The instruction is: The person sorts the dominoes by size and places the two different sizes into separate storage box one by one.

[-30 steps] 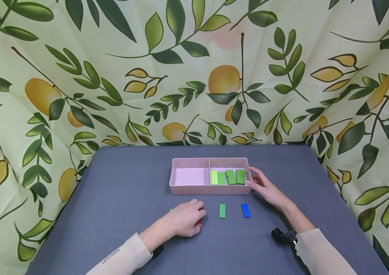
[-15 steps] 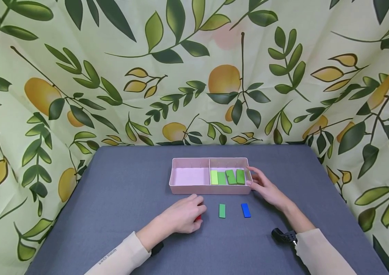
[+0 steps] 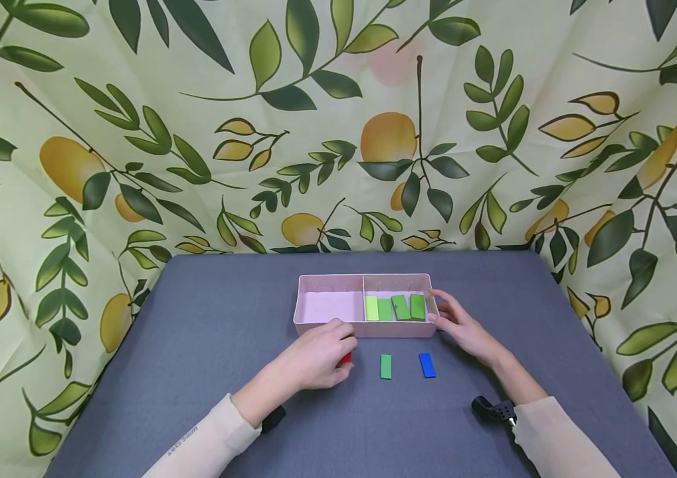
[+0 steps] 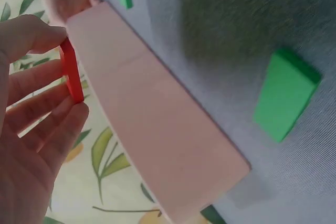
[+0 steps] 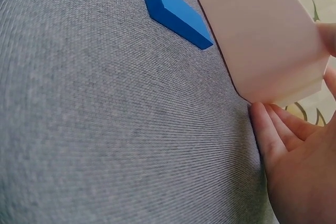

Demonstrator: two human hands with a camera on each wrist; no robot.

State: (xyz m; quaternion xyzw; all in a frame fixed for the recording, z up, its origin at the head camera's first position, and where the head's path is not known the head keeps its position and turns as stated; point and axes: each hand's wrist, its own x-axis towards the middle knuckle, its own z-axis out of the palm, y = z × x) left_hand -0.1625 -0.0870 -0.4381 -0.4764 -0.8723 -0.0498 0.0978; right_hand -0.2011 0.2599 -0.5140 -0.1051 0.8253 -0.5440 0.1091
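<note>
My left hand [image 3: 320, 355] pinches a red block [image 4: 72, 72] between thumb and fingertips, close to the front wall of a pink two-compartment box [image 3: 398, 330]. In the head view only a small red part shows beneath the fingers, which overlap the box's front edge. My right hand [image 3: 464, 328] holds the right end of the box, thumb at the front corner and a finger at the rim. Several green blocks [image 3: 400, 307], one of them lime, lie side by side in the right compartment. The left compartment [image 3: 332, 305] shows only its bare floor.
In front of the box, a green block [image 3: 386, 366] and a blue block [image 3: 427, 365] lie on the grey-blue cloth [image 3: 410, 425]. Another green block [image 4: 283, 98], hidden behind the left hand in the head view, lies near the box's left end. A leaf-patterned curtain [image 3: 326, 186] hangs behind.
My left hand has lifted the red block and moved it forward, away from the body, to the box's front wall. The right hand has stayed at the box's end.
</note>
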